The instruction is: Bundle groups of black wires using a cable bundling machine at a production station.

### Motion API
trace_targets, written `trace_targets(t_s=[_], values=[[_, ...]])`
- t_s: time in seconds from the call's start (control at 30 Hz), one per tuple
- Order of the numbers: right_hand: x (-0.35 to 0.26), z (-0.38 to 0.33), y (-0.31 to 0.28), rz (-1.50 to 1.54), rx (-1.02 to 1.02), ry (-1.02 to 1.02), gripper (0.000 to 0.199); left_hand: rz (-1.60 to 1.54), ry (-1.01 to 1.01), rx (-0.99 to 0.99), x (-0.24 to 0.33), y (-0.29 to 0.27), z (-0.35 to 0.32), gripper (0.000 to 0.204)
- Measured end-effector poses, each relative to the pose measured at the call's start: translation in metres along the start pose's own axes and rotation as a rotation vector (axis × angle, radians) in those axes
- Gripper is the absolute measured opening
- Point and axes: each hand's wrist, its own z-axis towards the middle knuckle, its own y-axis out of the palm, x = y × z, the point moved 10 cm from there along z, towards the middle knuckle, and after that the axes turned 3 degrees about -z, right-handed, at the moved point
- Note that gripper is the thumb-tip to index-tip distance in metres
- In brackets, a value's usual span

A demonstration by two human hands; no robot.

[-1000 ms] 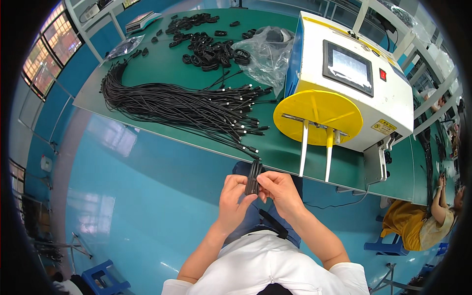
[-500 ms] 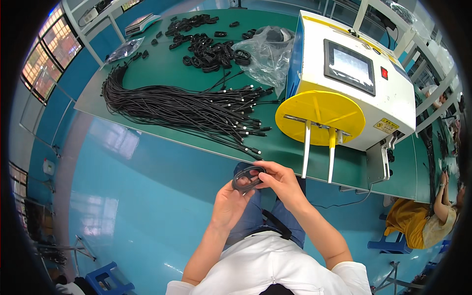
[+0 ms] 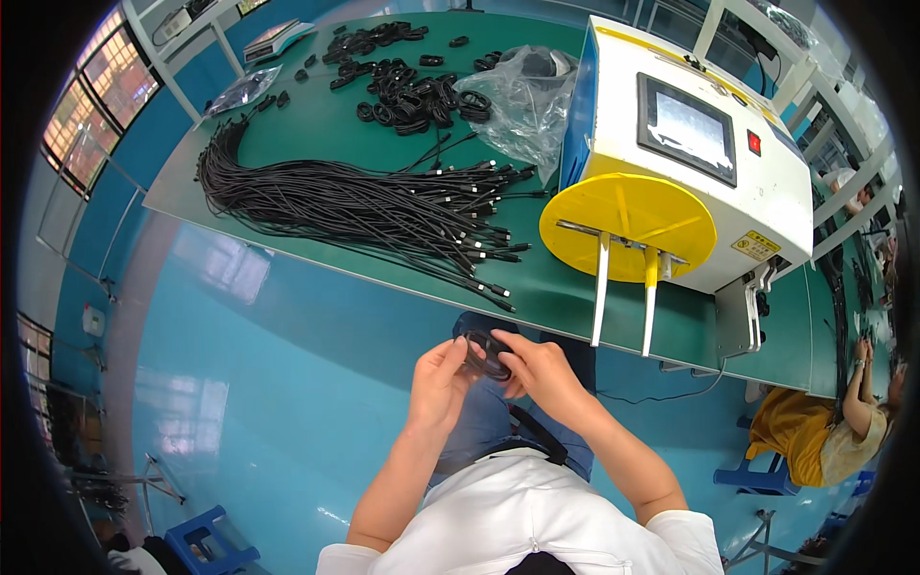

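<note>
A black cable wound into a small oval coil (image 3: 488,356) is held between my two hands, over my lap and just in front of the table's near edge. My left hand (image 3: 443,381) pinches the coil's left side between thumb and fingers. On its right side, the fingers of my right hand (image 3: 540,370) are closed round the windings. The cable's plug ends cannot be made out. Beyond my hands, a thick bundle of straight black cables (image 3: 326,196) lies on the green table (image 3: 297,134), its plug ends pointing right.
A white machine (image 3: 709,125) with a screen, a yellow disc (image 3: 628,228) and two protruding rods stands at the right. Behind the bundle are several coiled cables (image 3: 412,101) and a clear plastic bag (image 3: 522,105). A scale (image 3: 278,40) sits far left. Another person (image 3: 815,431) sits at right.
The coil has tilted in my hands and come slightly lower. My right hand has shifted its fingers down along the coil's right side, while my left still grips the other side.
</note>
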Motion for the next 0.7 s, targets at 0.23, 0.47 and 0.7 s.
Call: trace_targets(t_s=[0.23,0.47,0.7], values=[[-0.044,-0.032,-0.015,-0.385,0.374,-0.559,0.018,-0.11,-0.176,0.056,-0.017,-0.002,0.0,0.024],[-0.031,-0.024,-0.014,-0.302,0.327,-0.486,0.02,0.229,-0.023,-0.025,0.01,0.023,-0.001,0.015],[-0.032,-0.023,-0.017,-0.289,0.34,-0.412,0.017,0.173,0.0,-0.025,0.009,0.018,-0.003,0.015]])
